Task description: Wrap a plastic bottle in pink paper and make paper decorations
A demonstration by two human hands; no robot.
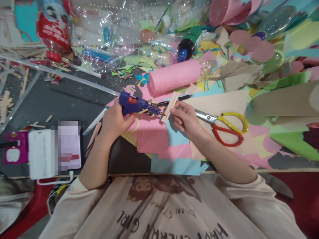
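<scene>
My left hand is closed round the handle of a blue hot glue gun with an orange part; a long clear glue stick runs out of its back. Bits of wood cling around the gun's front. My right hand pinches a short, flat wooden strip between thumb and fingers. The gun's nozzle meets the lower part of the strip or lies very near it; I cannot tell which. Beneath both hands lie pink paper sheets and light blue paper. A black pen lies just behind the strip.
Scissors with yellow and red handles lie right of my right hand. A pink paper-wrapped bottle lies beyond. Plastic bottles and paper scraps crowd the back. A phone and a white power bank lie at the left by the table edge.
</scene>
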